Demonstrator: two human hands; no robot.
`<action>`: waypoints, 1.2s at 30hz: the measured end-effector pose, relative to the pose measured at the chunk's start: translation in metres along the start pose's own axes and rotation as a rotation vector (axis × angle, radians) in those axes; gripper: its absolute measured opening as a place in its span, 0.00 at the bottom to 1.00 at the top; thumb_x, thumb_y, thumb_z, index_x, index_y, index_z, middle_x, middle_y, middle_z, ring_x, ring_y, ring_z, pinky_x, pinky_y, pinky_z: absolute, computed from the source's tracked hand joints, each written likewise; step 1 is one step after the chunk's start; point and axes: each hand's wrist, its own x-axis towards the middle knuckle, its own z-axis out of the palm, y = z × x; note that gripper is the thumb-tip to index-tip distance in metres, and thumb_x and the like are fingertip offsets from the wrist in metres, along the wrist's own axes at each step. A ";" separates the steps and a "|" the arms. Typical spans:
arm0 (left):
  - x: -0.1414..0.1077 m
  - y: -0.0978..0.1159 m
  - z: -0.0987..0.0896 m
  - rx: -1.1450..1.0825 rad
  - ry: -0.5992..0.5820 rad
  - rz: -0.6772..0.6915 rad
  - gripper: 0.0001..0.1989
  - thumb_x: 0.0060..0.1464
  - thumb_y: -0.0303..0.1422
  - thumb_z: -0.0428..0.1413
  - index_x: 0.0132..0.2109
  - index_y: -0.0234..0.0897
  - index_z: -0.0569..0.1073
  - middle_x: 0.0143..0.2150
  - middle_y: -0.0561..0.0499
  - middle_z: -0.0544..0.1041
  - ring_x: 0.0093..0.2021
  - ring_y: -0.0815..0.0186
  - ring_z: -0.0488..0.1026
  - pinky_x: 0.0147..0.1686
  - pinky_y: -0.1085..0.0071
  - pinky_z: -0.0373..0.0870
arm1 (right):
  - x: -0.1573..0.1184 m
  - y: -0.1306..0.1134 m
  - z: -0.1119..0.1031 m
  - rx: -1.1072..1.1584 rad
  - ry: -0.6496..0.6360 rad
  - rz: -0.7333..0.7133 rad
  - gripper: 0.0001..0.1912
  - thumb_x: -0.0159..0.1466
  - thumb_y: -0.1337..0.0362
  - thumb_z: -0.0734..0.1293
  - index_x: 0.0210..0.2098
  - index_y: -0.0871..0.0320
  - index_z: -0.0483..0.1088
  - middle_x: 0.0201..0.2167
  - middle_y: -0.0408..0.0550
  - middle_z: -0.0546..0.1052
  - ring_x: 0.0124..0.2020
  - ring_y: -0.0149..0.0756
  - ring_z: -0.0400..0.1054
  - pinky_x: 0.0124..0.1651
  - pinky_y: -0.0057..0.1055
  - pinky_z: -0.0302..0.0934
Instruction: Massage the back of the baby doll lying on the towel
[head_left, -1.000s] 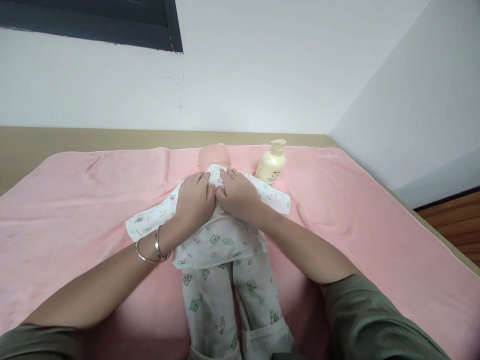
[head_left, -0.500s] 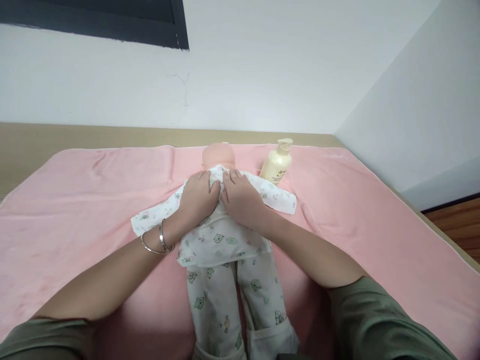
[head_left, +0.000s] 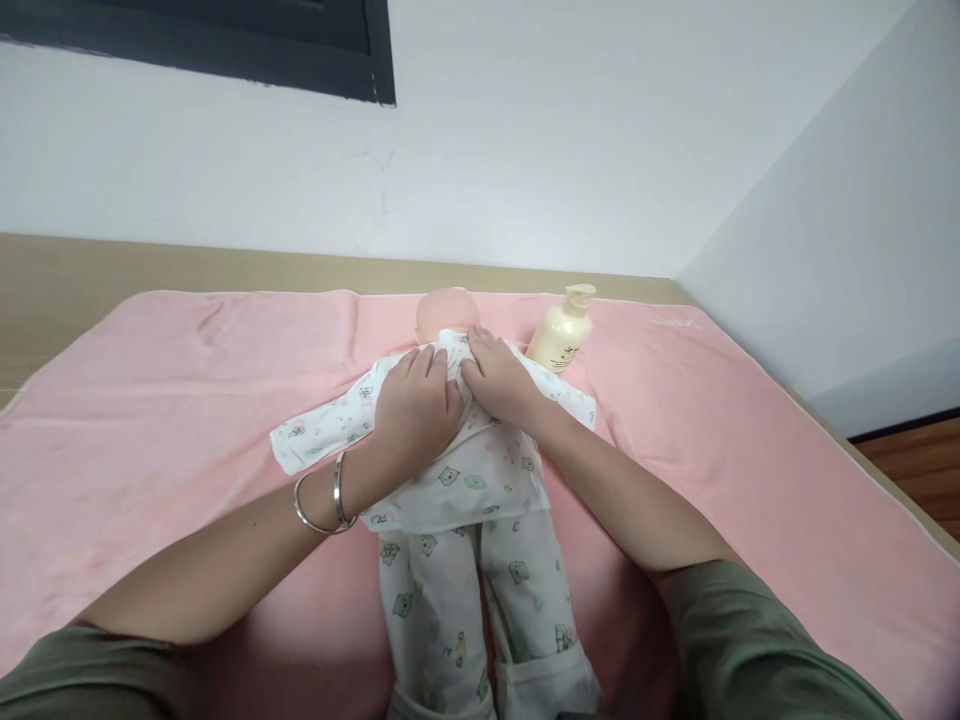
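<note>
A doll lies on a pink cloth (head_left: 187, 400), its bald head (head_left: 446, 312) toward the wall. It wears a white printed top (head_left: 457, 490) and matching trousers (head_left: 435, 610). My left hand (head_left: 418, 405) rests flat on the upper left of the top, fingers extended. On the upper right part my right hand (head_left: 502, 380) lies with its fingers stretched toward the head. Both thumbs point inward, near each other. Two silver bangles (head_left: 337, 495) circle my left wrist. The doll's face is not visible.
A cream pump bottle (head_left: 561, 330) leans on the cloth to the right of the doll's head, beside its right sleeve. Behind the cloth runs a wooden edge (head_left: 285, 262) against a white wall. A dark frame (head_left: 300, 75) is at the upper left.
My left hand has slid slightly down the top, while my right hand has moved a little up toward the doll's head. The whole view has shifted slightly.
</note>
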 end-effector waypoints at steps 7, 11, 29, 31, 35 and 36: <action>0.021 -0.021 0.003 -0.109 -0.135 -0.167 0.10 0.62 0.36 0.45 0.35 0.39 0.68 0.37 0.42 0.77 0.38 0.53 0.74 0.41 0.56 0.71 | -0.038 -0.034 0.008 -0.168 0.099 -0.146 0.29 0.69 0.66 0.54 0.65 0.78 0.61 0.66 0.73 0.66 0.70 0.58 0.56 0.71 0.56 0.51; 0.015 -0.016 0.002 -0.070 -0.078 -0.094 0.10 0.62 0.34 0.45 0.36 0.39 0.68 0.37 0.42 0.77 0.40 0.52 0.74 0.43 0.56 0.71 | -0.028 -0.025 0.008 -0.053 0.051 -0.149 0.28 0.69 0.67 0.51 0.64 0.73 0.64 0.66 0.66 0.67 0.71 0.51 0.55 0.72 0.52 0.51; 0.011 -0.020 0.018 -0.138 -0.028 -0.077 0.18 0.59 0.32 0.45 0.52 0.32 0.71 0.54 0.37 0.76 0.56 0.48 0.70 0.59 0.52 0.66 | -0.024 -0.022 -0.001 -0.080 -0.016 -0.098 0.28 0.69 0.67 0.51 0.65 0.74 0.62 0.64 0.69 0.68 0.67 0.57 0.59 0.68 0.53 0.54; 0.010 -0.020 0.021 -0.154 -0.019 -0.091 0.19 0.59 0.32 0.45 0.53 0.33 0.71 0.55 0.37 0.76 0.57 0.49 0.70 0.60 0.52 0.66 | -0.023 -0.021 0.001 -0.023 0.007 -0.033 0.29 0.68 0.66 0.52 0.66 0.71 0.61 0.66 0.65 0.67 0.69 0.56 0.57 0.69 0.53 0.53; 0.009 -0.021 0.023 -0.168 -0.018 -0.109 0.22 0.59 0.33 0.44 0.56 0.31 0.71 0.57 0.36 0.75 0.60 0.48 0.69 0.62 0.52 0.64 | -0.018 -0.019 0.006 0.052 0.032 0.106 0.32 0.68 0.63 0.54 0.69 0.70 0.57 0.70 0.63 0.61 0.73 0.57 0.50 0.72 0.54 0.48; 0.009 -0.021 0.023 -0.170 -0.021 -0.115 0.22 0.59 0.33 0.44 0.56 0.30 0.71 0.57 0.36 0.75 0.60 0.47 0.69 0.62 0.51 0.63 | -0.017 -0.019 0.006 0.057 0.028 0.115 0.32 0.68 0.63 0.54 0.69 0.70 0.57 0.71 0.63 0.60 0.73 0.57 0.49 0.72 0.54 0.47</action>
